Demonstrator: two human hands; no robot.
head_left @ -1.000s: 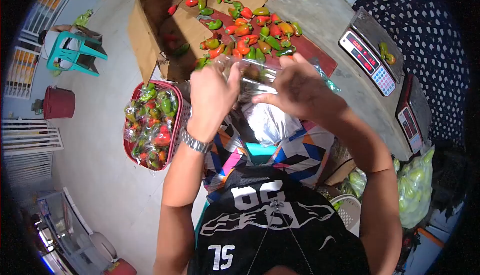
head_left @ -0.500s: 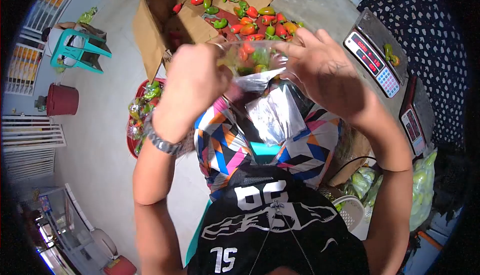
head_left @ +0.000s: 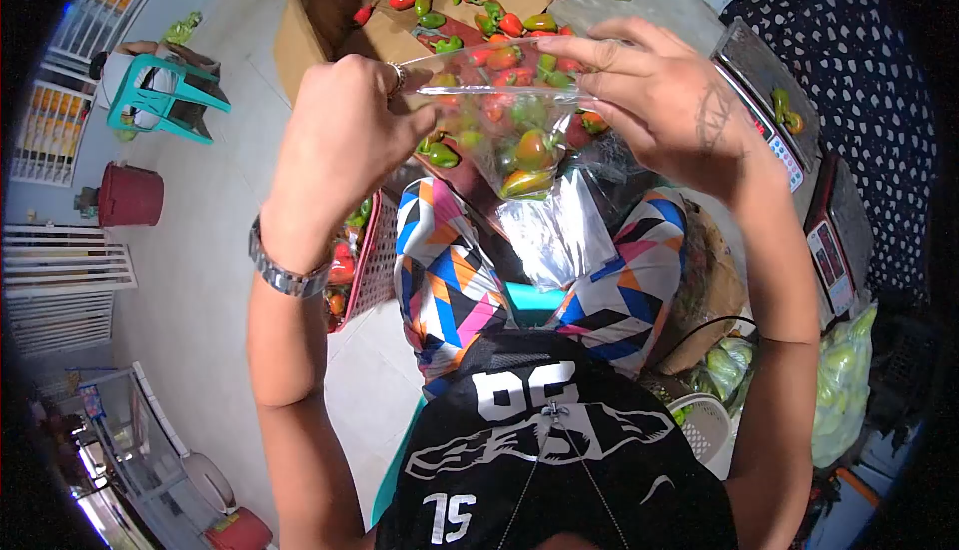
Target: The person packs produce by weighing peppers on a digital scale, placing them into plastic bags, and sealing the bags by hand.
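A clear plastic bag (head_left: 470, 100) is stretched between my two hands, its top edge pulled out sideways. My left hand (head_left: 345, 135), with a ring and a metal watch, pinches the bag's left corner. At the opposite corner, the fingers of my right hand (head_left: 664, 100) are closed on the film. Red and green peppers (head_left: 536, 150) show at the bag; whether each lies inside or behind it, I cannot tell. Below, over my lap, is a stack of clear plastic bags (head_left: 555, 235) that reflects the light.
A cardboard box (head_left: 325, 10) with loose peppers (head_left: 511, 25) lies ahead. Left of my legs stands a pink basket (head_left: 376, 260) of bagged peppers. Digital scales (head_left: 829, 255) are at right, near bags of green produce (head_left: 844, 390). A teal chair (head_left: 165, 98) stands far left.
My hands have moved apart, the left one outward to the left. The bag between them is now pulled wide and taut. More of the pink basket shows.
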